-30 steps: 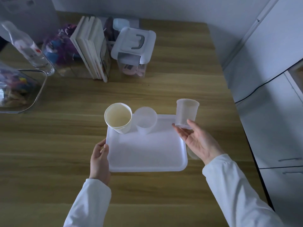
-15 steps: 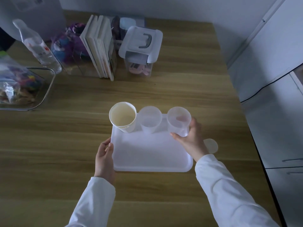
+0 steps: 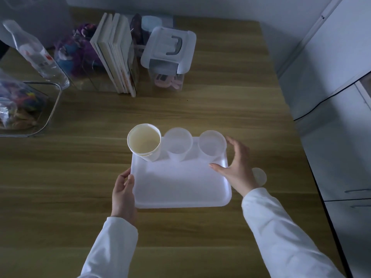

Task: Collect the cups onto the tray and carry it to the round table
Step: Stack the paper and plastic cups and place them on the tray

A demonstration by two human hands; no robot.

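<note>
A white rectangular tray (image 3: pixel 180 189) lies on the wooden table. Along its far edge stand three cups in a row: a cream paper cup (image 3: pixel 145 144) at the left, a translucent plastic cup (image 3: pixel 178 143) in the middle and another translucent cup (image 3: pixel 211 144) at the right. My left hand (image 3: pixel 122 194) grips the tray's left rim. My right hand (image 3: pixel 237 167) hovers open just right of the right cup, fingers spread, not touching it. A fourth translucent cup (image 3: pixel 260 176) stands on the table right of the tray, partly hidden behind my right wrist.
At the back of the wooden table (image 3: pixel 80 197) are upright books (image 3: pixel 118 57), a lidded plastic box (image 3: pixel 168 55), a plastic bottle (image 3: pixel 38 55), a purple bag (image 3: pixel 78 51) and a clear bin (image 3: pixel 28 109) with packets. White cabinets (image 3: pixel 337 97) stand along the right.
My right hand set the translucent cup down on the tray's far right corner and let go, opening and drawing back to the right. The left hand stays on the tray's rim.
</note>
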